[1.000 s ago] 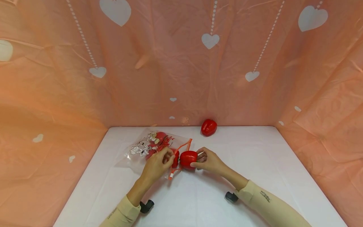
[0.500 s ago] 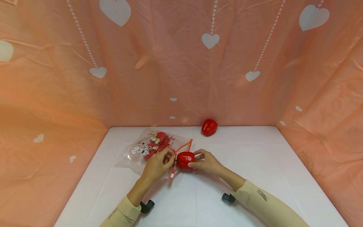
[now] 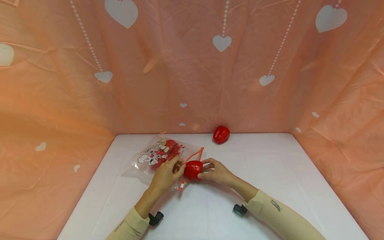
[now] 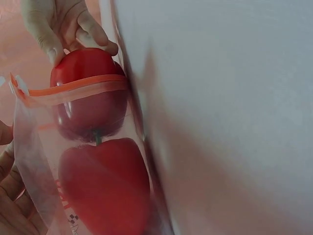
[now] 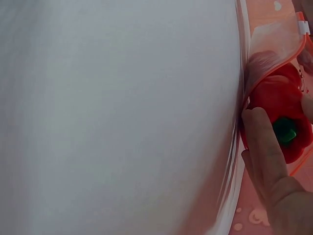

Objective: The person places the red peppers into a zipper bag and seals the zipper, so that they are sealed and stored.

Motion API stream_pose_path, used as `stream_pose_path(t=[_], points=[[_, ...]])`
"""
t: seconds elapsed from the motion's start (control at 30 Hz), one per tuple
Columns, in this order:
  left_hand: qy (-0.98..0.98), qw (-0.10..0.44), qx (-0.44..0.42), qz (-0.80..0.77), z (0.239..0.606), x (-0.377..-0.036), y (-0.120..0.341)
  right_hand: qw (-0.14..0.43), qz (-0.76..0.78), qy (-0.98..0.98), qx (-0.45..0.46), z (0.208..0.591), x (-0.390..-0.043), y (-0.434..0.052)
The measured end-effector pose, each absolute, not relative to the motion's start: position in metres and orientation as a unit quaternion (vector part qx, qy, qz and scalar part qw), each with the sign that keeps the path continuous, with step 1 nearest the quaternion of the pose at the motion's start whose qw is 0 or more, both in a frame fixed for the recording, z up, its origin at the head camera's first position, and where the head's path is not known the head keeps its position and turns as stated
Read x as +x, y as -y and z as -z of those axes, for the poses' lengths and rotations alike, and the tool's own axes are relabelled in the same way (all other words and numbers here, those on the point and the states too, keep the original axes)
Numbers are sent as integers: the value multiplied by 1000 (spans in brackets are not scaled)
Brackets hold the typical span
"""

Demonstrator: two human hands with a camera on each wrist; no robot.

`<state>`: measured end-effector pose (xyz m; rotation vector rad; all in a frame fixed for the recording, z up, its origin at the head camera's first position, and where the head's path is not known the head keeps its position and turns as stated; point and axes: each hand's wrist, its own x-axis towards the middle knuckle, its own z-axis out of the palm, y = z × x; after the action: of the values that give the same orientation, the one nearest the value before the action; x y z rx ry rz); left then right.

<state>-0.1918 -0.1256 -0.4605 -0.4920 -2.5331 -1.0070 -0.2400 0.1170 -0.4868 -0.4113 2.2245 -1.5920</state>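
Observation:
My right hand [image 3: 220, 172] holds a red bell pepper [image 3: 193, 170] between thumb and fingers. It lies partway through the orange-edged mouth of a clear zip bag [image 3: 133, 169]. Its green stem [image 5: 285, 129] faces the right palm in the right wrist view. With thumb and fingertips, my left hand [image 3: 165, 174] pinches the near side of the bag's opening. Inside the bag, another red pepper [image 4: 105, 178] touches or nearly touches the held one in the left wrist view. More red pieces show through the printed plastic, partly hidden by the print and left hand.
A loose red bell pepper [image 3: 221, 135] lies at the table's back edge, against the orange curtain [image 3: 168, 83] with white hearts. The white table [image 3: 258, 160] is walled by this curtain at the back and sides. Dark devices [image 3: 156, 218] sit beneath both wrists.
My right hand has moved left, carrying the pepper from outside the bag's mouth partway into it. The left hand keeps its pinch in nearly the same place; the loose pepper stays put.

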Motion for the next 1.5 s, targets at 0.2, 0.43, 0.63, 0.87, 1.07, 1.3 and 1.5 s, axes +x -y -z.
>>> stream_pose_path(t=[0.2,0.43,0.63,0.87,1.07,1.3,1.5], points=[[899,183,-174,357,460,-191,126,196,599,-762,-153,484,-237,-113],[899,181,-175,357,460,-191,125,200,630,-735,-152,488,-237,-107],[899,182,-176,356,460,-190,125,171,613,-750,-182,489,-238,-102],[900,184,-174,356,460,-191,125,168,582,-773,-190,490,-239,-98],[899,191,-178,352,462,-191,126,140,550,-798,-200,492,-239,-94],[898,192,-184,350,463,-192,126,146,551,-803,-172,492,-236,-87],[898,184,-178,359,461,-192,126,143,542,-810,-171,489,-235,-82]])
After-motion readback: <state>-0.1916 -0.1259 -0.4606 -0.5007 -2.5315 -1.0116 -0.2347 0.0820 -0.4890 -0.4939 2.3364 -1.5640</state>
